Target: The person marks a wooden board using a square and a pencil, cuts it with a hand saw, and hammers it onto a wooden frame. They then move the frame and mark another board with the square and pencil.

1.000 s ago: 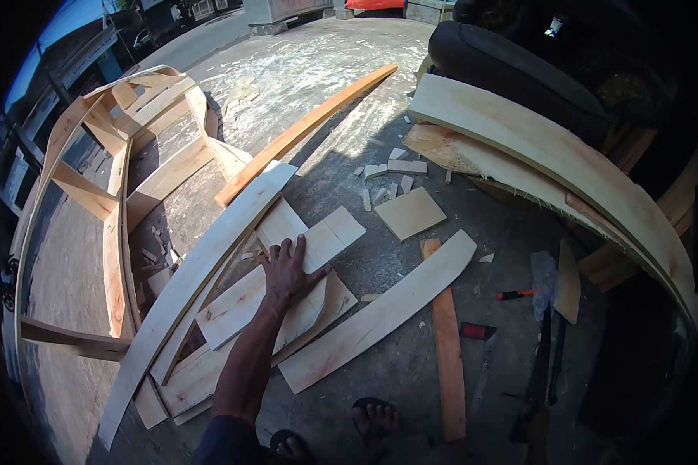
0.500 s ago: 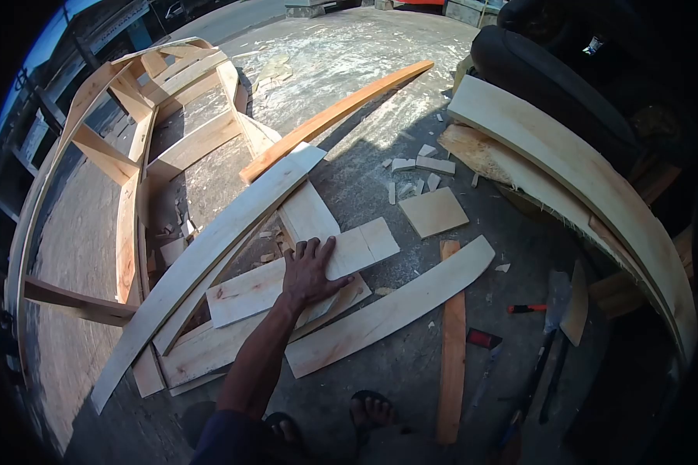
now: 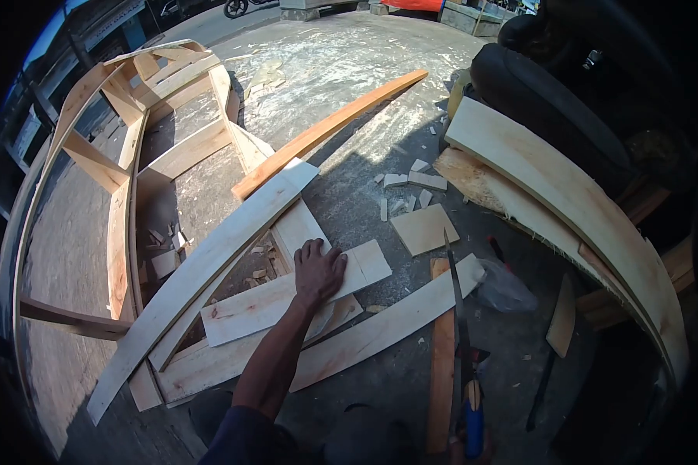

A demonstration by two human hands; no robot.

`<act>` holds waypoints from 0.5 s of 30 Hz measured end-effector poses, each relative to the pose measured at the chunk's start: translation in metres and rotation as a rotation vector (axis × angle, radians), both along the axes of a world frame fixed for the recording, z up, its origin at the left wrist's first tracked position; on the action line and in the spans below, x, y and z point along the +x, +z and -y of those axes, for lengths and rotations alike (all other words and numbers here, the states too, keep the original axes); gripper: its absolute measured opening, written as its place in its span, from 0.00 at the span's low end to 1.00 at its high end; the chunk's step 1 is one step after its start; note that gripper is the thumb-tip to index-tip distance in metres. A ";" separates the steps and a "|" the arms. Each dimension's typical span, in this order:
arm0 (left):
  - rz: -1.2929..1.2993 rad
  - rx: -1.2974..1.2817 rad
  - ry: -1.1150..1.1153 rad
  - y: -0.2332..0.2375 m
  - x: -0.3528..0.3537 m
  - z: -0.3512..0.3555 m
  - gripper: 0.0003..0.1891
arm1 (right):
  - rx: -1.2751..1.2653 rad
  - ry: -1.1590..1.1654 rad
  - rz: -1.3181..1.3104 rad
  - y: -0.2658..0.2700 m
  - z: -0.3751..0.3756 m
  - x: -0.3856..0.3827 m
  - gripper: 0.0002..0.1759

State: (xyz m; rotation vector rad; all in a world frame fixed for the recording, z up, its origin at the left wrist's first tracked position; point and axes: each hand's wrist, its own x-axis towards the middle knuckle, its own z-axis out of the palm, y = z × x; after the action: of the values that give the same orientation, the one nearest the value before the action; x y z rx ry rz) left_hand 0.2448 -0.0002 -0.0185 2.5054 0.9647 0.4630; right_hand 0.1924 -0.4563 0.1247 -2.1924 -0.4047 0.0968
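My left hand lies palm down, fingers flat, on a short pale plank that rests across a pile of boards on the concrete. A hand saw stands in the air to the right of that hand. Its thin blade points away from me, and its blue handle is at the bottom edge of the view. My right hand is out of view below that edge. A long curved plank runs along the left of the pile.
A wooden boat frame is at the left, and an orange curved plank lies beyond. A curved board, a narrow orange plank, a square offcut and a plastic bag lie on the ground. Wide curved planks are stacked at the right.
The saw, earlier lying on the ground at the right, is now raised over the boards near my left hand. The left hand stays on the plank. The view has shifted slightly.
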 end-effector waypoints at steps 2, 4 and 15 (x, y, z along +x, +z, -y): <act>-0.087 0.005 0.015 0.003 0.000 0.004 0.21 | 0.003 0.214 -0.072 0.015 -0.028 0.014 0.11; -0.098 -0.022 0.065 0.008 0.005 0.005 0.23 | -0.005 0.256 -0.094 0.024 -0.062 0.036 0.14; -0.146 -0.081 0.178 0.015 0.015 0.005 0.25 | 0.020 0.335 -0.189 0.045 -0.137 0.062 0.15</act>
State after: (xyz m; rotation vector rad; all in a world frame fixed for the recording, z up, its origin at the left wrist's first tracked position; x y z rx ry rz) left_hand 0.2600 -0.0051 -0.0036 2.4183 1.2445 0.2902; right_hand 0.2541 -0.3194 0.1697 -2.0561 -0.6577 0.4772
